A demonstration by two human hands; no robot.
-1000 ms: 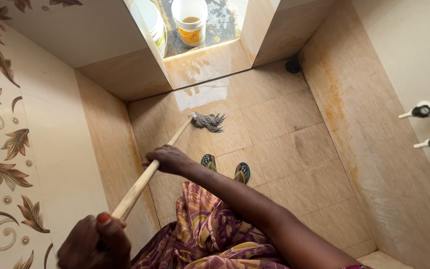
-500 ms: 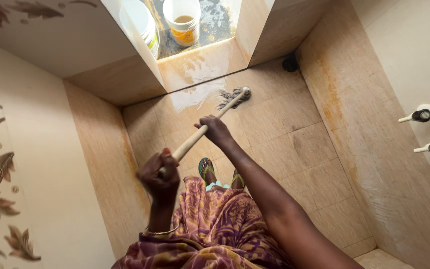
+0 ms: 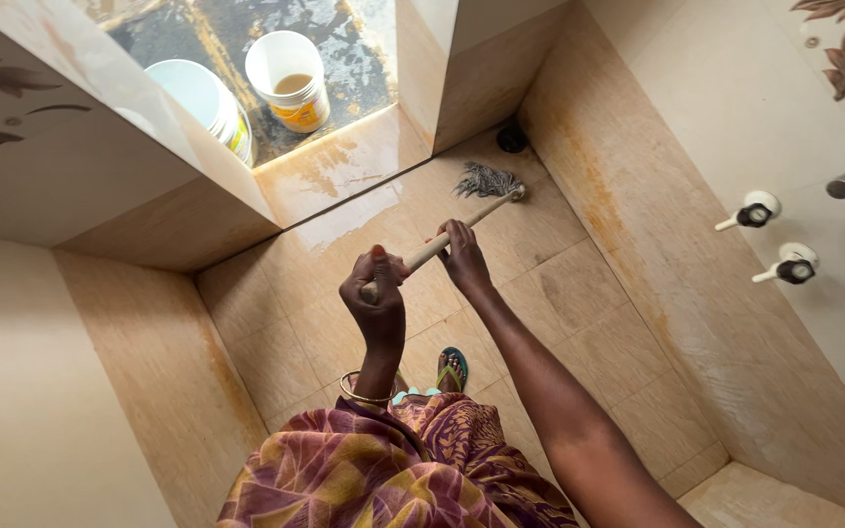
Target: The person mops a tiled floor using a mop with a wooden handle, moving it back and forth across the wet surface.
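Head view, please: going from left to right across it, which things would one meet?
Pale blue bucket → white bucket → left hand → right hand → mop head → wall tap knobs.

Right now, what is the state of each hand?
Left hand: closed around the top end of the mop handle.
Right hand: closed on the handle, lower down.

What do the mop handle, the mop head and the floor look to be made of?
Mop handle: pale bare wood, matte, by its colour. Mop head: grey string or yarn, loose strands splayed. Floor: glazed ceramic tile, likely, with grout lines and a wet sheen.
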